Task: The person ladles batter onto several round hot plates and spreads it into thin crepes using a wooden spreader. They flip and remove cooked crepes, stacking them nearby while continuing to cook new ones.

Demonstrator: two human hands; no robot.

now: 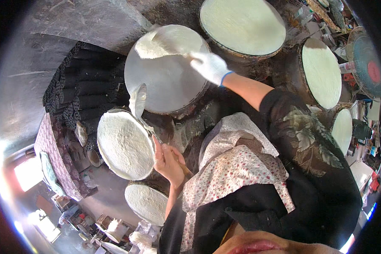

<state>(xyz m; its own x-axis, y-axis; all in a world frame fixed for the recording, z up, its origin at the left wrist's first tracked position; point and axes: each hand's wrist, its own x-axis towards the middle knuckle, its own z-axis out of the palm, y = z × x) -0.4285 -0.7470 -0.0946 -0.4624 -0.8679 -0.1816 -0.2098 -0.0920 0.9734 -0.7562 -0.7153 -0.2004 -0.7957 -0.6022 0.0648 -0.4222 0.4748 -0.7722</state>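
My right hand (209, 67), in a white knit glove with blue cuff, is closed on a blurred spreading tool (184, 54) over a large round griddle (165, 89). A patch of white batter (148, 46) lies on the griddle's upper part. My bare left hand (167, 163) grips the right rim of a round container (127, 146) full of pale, lumpy batter. A batter-coated scoop (137, 99) stands at that container's upper rim, beside the griddle.
More batter-covered griddles (241, 23) surround me at top, right (321, 72), far right (340, 131) and below left (146, 201). Stacked black briquettes (86, 86) fill the left by a wall (25, 93). A fan (366, 63) stands at right; cluttered goods (110, 228) lie low left.
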